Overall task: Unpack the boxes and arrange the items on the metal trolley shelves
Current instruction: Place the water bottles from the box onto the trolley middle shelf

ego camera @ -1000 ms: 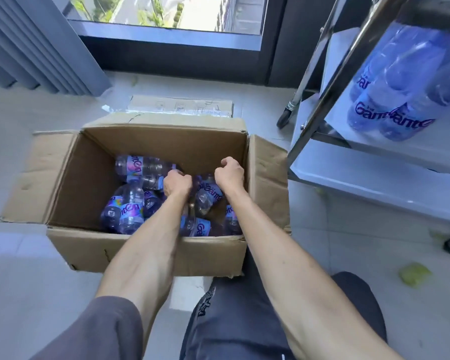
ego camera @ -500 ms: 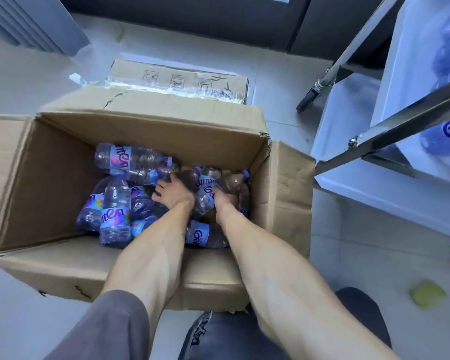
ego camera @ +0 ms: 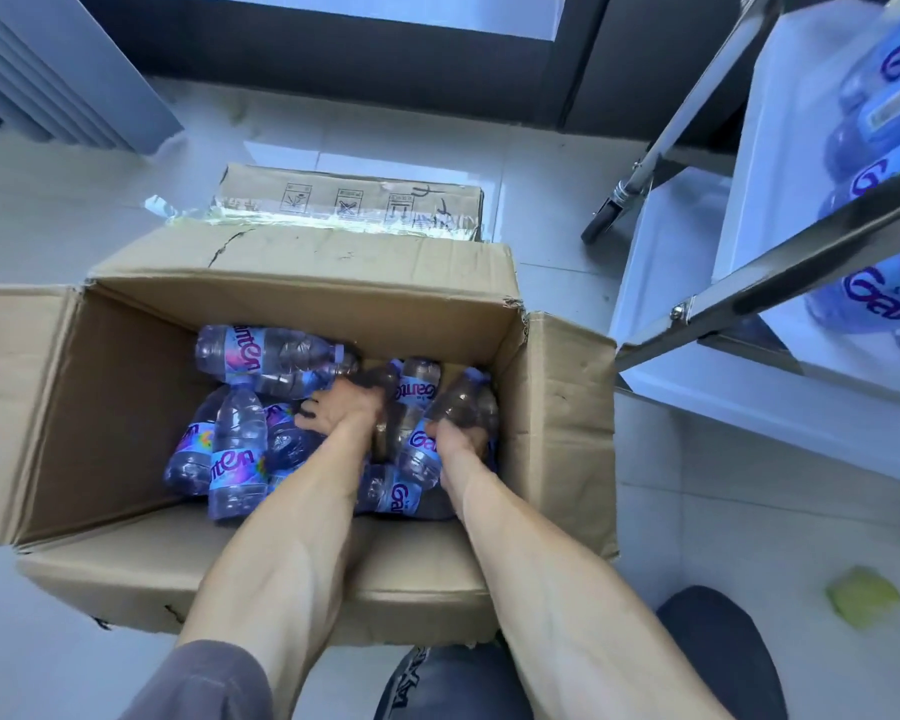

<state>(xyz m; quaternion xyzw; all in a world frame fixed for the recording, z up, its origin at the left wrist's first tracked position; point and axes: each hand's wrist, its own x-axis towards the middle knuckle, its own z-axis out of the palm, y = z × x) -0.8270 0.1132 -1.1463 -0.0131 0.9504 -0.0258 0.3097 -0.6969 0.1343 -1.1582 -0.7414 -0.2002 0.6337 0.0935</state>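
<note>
An open cardboard box [ego camera: 302, 272] stands on the floor in front of me, with several purple-labelled water bottles [ego camera: 261, 353] lying loose inside. My left hand [ego camera: 341, 410] is deep in the box, its fingers curled over a dark bottle [ego camera: 380, 379] in the middle of the pile. My right hand [ego camera: 458, 441] grips another bottle [ego camera: 461, 400] near the box's right wall. The metal trolley [ego camera: 801, 262] stands to the right, and more of the same bottles [ego camera: 874, 298] lie on its upper shelf.
The trolley's lower shelf [ego camera: 661, 283] is white, and a caster [ego camera: 601, 220] sits beside the box's far corner. A green scrap [ego camera: 863, 595] lies on the floor at right. Grey curtains [ego camera: 48, 70] hang at upper left. My knee [ego camera: 718, 657] is below.
Both hands have gone from the box's rim level down into the pile and closed on bottles. My view has tilted downward and moved nearer to the box.
</note>
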